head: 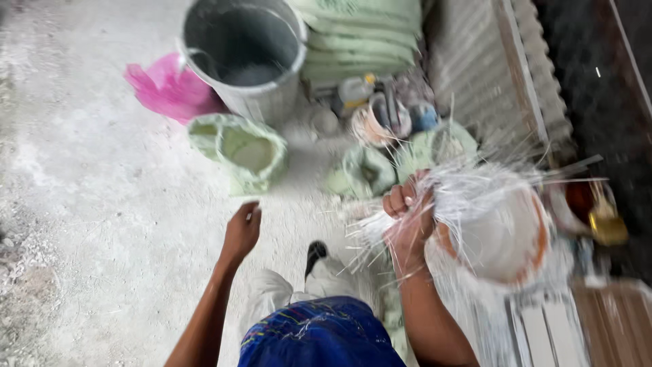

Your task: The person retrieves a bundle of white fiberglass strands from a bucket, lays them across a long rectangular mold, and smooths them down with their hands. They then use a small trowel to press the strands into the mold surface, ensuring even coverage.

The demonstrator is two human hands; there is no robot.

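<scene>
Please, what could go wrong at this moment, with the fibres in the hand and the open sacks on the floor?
1. The right hand grips a bundle of white fibres bare; loose strands stick out and may prick or irritate skin.
2. The open green sack of white powder sits just ahead of the empty left hand; a knock could spill it.
3. The powder-dusted floor may be slippery.

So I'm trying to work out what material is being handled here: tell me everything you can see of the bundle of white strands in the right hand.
The bundle of white strands is a loose bunch of thin, pale, stiff-looking fibres, glassy or plastic-like, though motion blur hides detail. The right hand grips it in a closed fist near one end. Short ends splay out left of the fist; longer ones fan right and upward, over a white bowl with an orange rim. Whether they touch it is unclear.
</scene>
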